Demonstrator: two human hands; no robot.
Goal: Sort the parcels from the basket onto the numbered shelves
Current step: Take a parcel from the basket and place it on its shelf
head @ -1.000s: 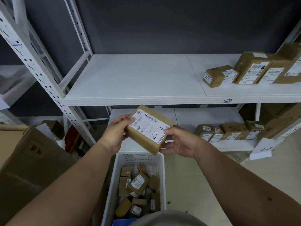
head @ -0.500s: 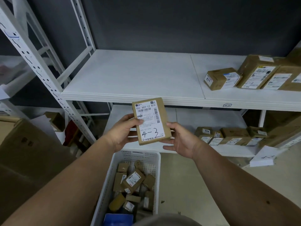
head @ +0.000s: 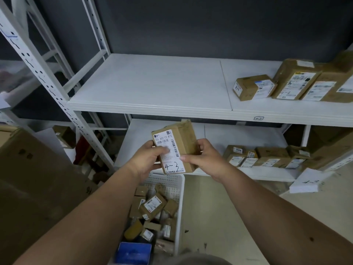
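Head view, looking down at both hands in front of a big white shelf rack [head: 150, 87]. Its upper board sits above and beyond the hands, with a few brown boxes [head: 294, 81] parked far off to the right of the right hand. The lower board has a row of smaller labelled boxes [head: 267, 156] just past the right hand's wrist side, further right. A big brown cardboard box [head: 34, 178] fills the space left of the left arm.

Below the hands is a white perforated basket [head: 180, 203], full of small brown parcels lying every which way.

Then the actual parcel [head: 174, 148]: a flat brown box held up between both hands, above the basket's far end. Its long axis runs roughly up and down, leaning a bit, top end tipped away toward the shelves. The white label faces the camera, barcode near the top, "4-3" handwritten near the bottom.

Left hand [head: 146, 159] grips the left edge, thumb pressed across the label. Right hand [head: 202, 155] pinches the right side, fingers curled round the edge.
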